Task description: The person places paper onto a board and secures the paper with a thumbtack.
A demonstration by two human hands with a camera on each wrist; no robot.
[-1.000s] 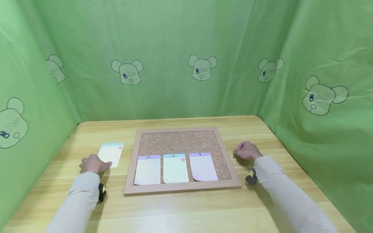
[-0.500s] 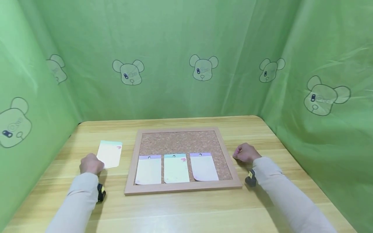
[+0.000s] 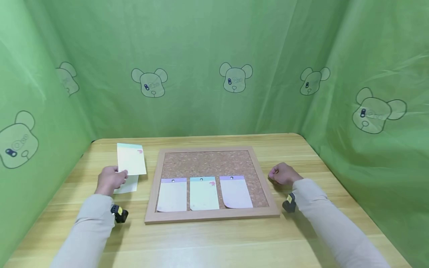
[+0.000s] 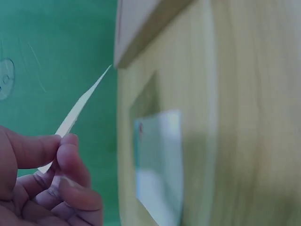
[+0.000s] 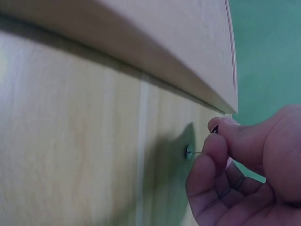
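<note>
My left hand (image 3: 111,179) pinches a sheet of note paper (image 3: 131,159) by its lower edge, between thumb and fingers. The sheet has a teal top band and a small pink print, and is raised off the table; the left wrist view shows it nearly edge-on. A second note sheet (image 4: 159,165) lies on the table below it, partly covered in the head view. My right hand (image 3: 284,174), right of the cork board (image 3: 207,162), pinches a thumbtack (image 5: 215,129) between thumb and forefinger, mostly hidden. Another thumbtack (image 5: 189,151) sits on the table beside the fingertips.
Three note sheets hang tacked along the lower half of the board: a purple-topped one (image 3: 172,195), a teal-topped one (image 3: 204,195) and another purple-topped one (image 3: 236,193). A wooden frame (image 3: 214,216) edges the board. Green curtains (image 3: 194,111) enclose the wooden table (image 3: 207,242).
The left hand has taken hold of the upper sheet and raised it up and away from the one below, which now shows. My right hand stays about where it was.
</note>
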